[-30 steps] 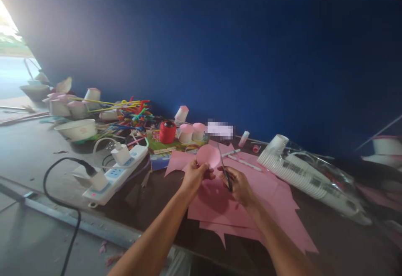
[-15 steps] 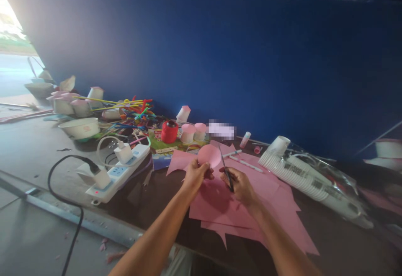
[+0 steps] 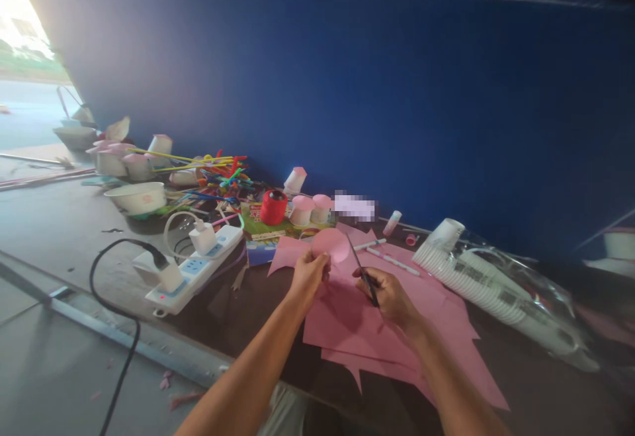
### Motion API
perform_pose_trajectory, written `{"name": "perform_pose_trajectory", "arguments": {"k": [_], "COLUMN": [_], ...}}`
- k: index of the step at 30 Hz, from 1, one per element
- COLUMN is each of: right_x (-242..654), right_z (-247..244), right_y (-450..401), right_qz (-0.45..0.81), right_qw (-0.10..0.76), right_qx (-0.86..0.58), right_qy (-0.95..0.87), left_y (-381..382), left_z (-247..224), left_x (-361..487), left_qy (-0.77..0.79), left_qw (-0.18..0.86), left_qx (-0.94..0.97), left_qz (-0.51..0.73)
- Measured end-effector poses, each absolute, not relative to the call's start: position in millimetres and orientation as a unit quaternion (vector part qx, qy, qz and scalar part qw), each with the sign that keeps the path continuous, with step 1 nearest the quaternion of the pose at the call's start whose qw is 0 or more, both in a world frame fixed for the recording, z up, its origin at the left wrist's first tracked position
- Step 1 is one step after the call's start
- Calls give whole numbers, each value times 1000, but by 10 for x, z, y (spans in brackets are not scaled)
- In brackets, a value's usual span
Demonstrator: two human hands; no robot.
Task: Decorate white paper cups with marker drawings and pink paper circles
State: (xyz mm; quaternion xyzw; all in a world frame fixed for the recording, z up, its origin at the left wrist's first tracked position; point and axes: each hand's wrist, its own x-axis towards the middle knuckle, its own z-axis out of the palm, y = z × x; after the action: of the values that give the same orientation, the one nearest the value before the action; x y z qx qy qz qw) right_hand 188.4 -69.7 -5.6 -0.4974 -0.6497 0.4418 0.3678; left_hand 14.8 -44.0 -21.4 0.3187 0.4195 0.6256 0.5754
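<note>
Pinched in my left hand [image 3: 310,272] is a round pink paper disc [image 3: 333,244], held up above the sheets. My right hand [image 3: 389,296] is closed on a pair of dark scissors [image 3: 366,277], whose blades point up and away beside the disc's right edge. Whether the blades touch the paper, I cannot tell. Under both hands lie cut pink paper sheets [image 3: 357,337] with jagged edges. Two white straws or sticks [image 3: 394,261] rest on the sheets. Just beyond stand paper cups with pink round tops [image 3: 301,211] and a red spool [image 3: 274,208].
On the left is a white power strip [image 3: 193,270] with chargers and a black cable. Behind it are a white bowl [image 3: 136,199] and a heap of coloured pipe cleaners [image 3: 231,174]. A bagged stack of paper cups [image 3: 476,284] lies right; a glue stick [image 3: 391,223] stands near the blue wall [image 3: 347,92].
My right hand with the scissors has drawn slightly away from the disc, to the right and down. The left hand still holds the disc. The whole view has shifted a little.
</note>
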Motion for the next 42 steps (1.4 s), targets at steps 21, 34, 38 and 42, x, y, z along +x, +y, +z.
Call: {"name": "perform_pose_trajectory", "arguments": {"k": [21,34,38,42], "right_x": [1983,2029,2026,2019], "right_z": [-166,-163,-153,-131], "right_y": [-548,-522,-545,-561], "right_qz": [14,54,40,10], "right_qw": [137,145,153,189], "right_qx": [-748,-718,-725,-729], "right_qy": [-649,-679,-670,-657], "left_y": [-464,-480,-477,-474], "left_z": [-178,-134,-128,-131], "left_x": [154,161,163,159], "left_qy": [388,385,390,387], "left_qw": [621,607,603,598], "left_qx": [289,345,350,359], "left_qz": [617,603,602,603]}}
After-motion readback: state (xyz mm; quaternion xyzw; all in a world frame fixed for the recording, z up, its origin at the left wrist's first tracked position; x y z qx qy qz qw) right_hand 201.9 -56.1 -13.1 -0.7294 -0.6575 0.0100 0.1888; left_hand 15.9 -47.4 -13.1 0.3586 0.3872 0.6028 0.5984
